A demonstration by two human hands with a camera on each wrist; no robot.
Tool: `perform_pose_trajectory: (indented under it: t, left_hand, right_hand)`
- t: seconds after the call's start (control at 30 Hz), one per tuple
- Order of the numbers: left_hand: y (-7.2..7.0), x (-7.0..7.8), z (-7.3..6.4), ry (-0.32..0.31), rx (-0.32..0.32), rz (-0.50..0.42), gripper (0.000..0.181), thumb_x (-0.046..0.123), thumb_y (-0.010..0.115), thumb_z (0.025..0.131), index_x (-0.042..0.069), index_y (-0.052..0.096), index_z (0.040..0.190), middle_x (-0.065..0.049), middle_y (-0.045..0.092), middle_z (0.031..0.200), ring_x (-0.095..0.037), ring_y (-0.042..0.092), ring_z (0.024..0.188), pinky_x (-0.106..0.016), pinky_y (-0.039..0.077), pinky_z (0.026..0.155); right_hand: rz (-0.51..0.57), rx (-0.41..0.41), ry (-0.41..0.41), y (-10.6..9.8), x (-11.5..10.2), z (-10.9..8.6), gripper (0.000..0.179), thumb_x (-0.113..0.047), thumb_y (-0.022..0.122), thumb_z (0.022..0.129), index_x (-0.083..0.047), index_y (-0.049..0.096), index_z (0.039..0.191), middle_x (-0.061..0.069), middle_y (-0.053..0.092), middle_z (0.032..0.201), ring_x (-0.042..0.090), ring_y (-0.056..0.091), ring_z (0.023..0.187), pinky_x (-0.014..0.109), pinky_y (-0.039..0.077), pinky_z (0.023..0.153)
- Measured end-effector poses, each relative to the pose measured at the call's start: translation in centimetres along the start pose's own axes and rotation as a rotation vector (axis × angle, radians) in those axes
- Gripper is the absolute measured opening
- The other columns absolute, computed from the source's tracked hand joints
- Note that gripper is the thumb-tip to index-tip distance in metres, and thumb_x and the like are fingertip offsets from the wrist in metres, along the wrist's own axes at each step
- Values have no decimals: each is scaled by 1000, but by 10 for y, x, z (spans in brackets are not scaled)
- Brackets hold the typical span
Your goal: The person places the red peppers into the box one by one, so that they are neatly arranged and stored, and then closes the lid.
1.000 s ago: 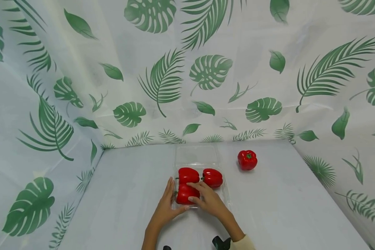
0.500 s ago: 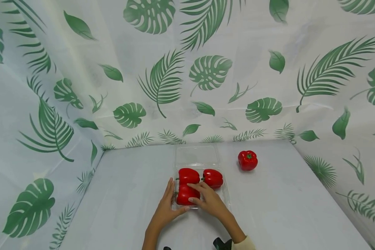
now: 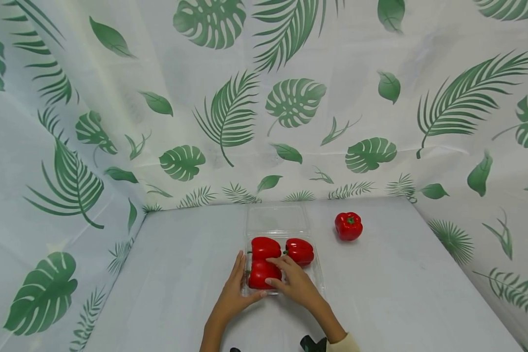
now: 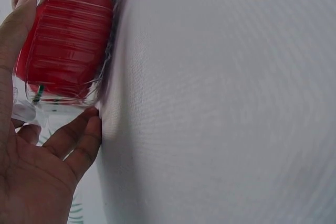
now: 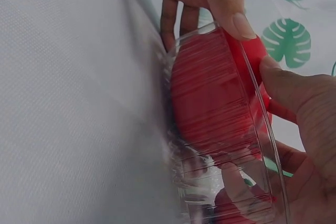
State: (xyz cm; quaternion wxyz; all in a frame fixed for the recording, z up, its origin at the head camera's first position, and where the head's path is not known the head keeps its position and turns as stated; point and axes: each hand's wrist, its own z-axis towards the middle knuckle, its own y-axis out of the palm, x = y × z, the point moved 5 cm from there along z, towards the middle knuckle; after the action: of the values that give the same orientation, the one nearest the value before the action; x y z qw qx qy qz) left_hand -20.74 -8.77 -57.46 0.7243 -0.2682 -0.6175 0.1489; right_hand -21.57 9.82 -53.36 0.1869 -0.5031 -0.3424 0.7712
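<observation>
A clear plastic clamshell box [image 3: 320, 278] holds three red bell peppers, its lid folded back behind it. My right hand [image 3: 296, 286] grips the near-left bell pepper [image 3: 260, 275], thumb at its near side and fingers over its top. Another bell pepper [image 3: 266, 246] lies just behind that one, and a third bell pepper [image 3: 300, 251] is at the back right of the box. My left hand [image 3: 232, 293] holds the box at its near-left corner, with the thumb along the front rim and fingers on the left side. The left wrist view shows the gripped pepper's green stem [image 4: 38, 94] through the plastic.
A separate red bell pepper [image 3: 348, 226] stands upright on the white table [image 3: 391, 293], to the right of the box. Leaf-printed sheeting [image 3: 229, 122] rises behind the table and along both sides. Dark wrist gear [image 3: 312, 343] shows at the bottom edge.
Almost nothing differs; both hands keep their places, and the right fingertips on the near pepper have shifted very slightly to the right.
</observation>
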Motion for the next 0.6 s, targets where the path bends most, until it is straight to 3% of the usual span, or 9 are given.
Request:
perform_pose_trajectory:
  t: [0.2,0.6]
  left_hand:
    - [-1,2,-1,6,3,-9,111,61,75,74,14,19,157,1,9,166,-34,22,149,-56,39,109]
    - [-1,2,0,7,4,-14,110,60,75,75,13,20,157,0,10,166,-34,24,148,-56,39,109]
  right_hand:
    - [-9,8,-2,-1,-2,0,51,-36,77,83,-17,63,129,0,65,111,14,61,92,33,60,83]
    - [-21,25,-10,3,2,-1,51,-38,76,83,-18,63,129,0,65,111,11,59,89,25,58,78]
